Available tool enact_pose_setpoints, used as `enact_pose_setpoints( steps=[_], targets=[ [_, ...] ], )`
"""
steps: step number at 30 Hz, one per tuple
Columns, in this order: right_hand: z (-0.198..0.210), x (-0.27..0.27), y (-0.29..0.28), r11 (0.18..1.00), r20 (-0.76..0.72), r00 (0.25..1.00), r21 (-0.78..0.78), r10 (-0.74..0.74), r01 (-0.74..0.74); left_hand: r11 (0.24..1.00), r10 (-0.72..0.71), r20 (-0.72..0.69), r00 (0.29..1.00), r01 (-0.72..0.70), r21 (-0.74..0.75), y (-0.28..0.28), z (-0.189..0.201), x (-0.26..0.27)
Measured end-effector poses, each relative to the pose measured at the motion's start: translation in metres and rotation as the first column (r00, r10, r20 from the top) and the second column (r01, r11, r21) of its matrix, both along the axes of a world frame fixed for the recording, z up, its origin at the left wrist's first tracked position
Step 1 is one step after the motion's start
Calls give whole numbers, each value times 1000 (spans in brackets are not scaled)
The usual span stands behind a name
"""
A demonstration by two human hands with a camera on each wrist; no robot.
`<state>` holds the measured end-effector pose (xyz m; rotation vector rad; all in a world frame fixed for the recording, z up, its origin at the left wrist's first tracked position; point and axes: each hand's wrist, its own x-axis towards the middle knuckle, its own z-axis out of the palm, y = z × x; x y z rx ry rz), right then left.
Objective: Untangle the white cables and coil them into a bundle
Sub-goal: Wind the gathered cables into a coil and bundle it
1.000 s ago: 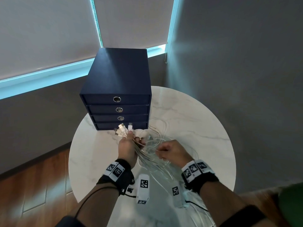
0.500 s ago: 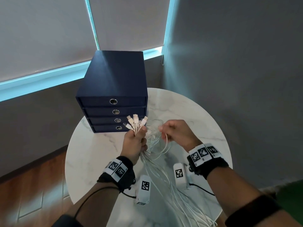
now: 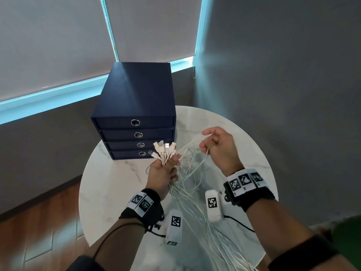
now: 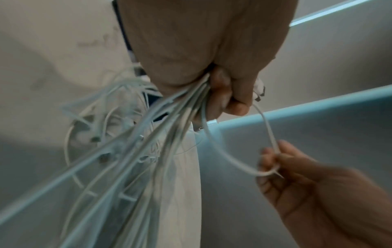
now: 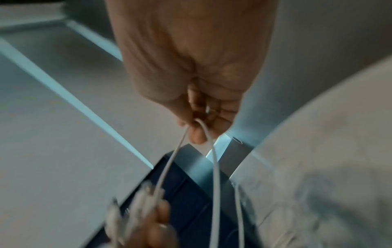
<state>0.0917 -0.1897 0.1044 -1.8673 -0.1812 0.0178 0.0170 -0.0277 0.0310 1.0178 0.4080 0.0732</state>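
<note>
Several white cables [image 3: 187,194] hang in a loose tangle over a round marble table [image 3: 109,184]. My left hand [image 3: 166,169] grips them in a fist just below their USB plugs [image 3: 165,148], which fan upward. The strands [image 4: 148,142] trail down from that fist toward the near table edge. My right hand [image 3: 218,147] is raised to the right of the left hand and pinches one loop of cable [image 5: 203,134] between thumb and fingers. That loop [image 4: 265,134] runs back to the left fist.
A dark blue box of several drawers [image 3: 134,118] stands at the table's back left, just behind the plugs. Grey walls close the corner behind and right, with window blinds [image 3: 58,45] behind on the left. Wooden floor [image 3: 39,222] lies left of the table.
Both hands have lifted off the table. My right hand has moved up and to the right, drawing a loop of cable away from the left fist, and the plugs now point upward.
</note>
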Motion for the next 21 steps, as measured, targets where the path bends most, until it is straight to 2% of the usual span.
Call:
enact_pose_setpoints(
  steps=[1, 2, 4, 6, 9, 12, 14, 15, 16, 18, 20, 21],
  targets=[
    [-4, -1, -1, 978, 30, 999, -206, 40, -33, 999, 3, -12, 1000, -2, 34, 0, 0, 1],
    [-7, -4, -1, 916, 42, 992, -389, 122, -97, 997, -2, -21, 1000, 3, 74, -1, -1, 1],
    [-12, -11, 5, 789, 30, 952, -568, 304, -234, 991, -26, -33, 999, 30, 131, -3, -1, 2],
    [-12, -18, 12, 752, 16, 925, -587, 381, -300, 989, -49, -26, 998, 52, 141, -5, -1, 3],
    [-9, -15, 14, 826, 70, 942, -504, 329, -251, 993, -58, -30, 998, 60, 97, -3, -2, 2],
    [-4, -1, 4, 969, 100, 989, -233, 113, -87, 999, -13, -77, 997, 15, 28, 6, -8, -1],
    [-2, 12, -6, 998, 65, 996, -18, -66, 67, 1000, 10, -90, 996, -8, 22, 12, -12, -4],
    [-2, 18, -12, 991, 46, 990, 17, -131, 130, 1000, 18, -92, 996, -16, 24, 13, -14, -5],
    [-2, 21, -16, 985, 36, 984, -8, -174, 174, 999, 23, -94, 995, -21, 29, 15, -16, -5],
    [-8, 22, -21, 966, 37, 982, -176, -186, 190, 998, 24, -94, 995, -18, 60, 15, -19, -4],
    [-17, 13, -19, 896, 81, 994, -431, -79, 107, 992, 14, -102, 995, -1, 123, 12, -19, 0],
    [-20, 7, -15, 849, 101, 994, -528, 31, 27, 988, 5, -97, 995, 10, 155, 9, -18, 2]
  ],
)
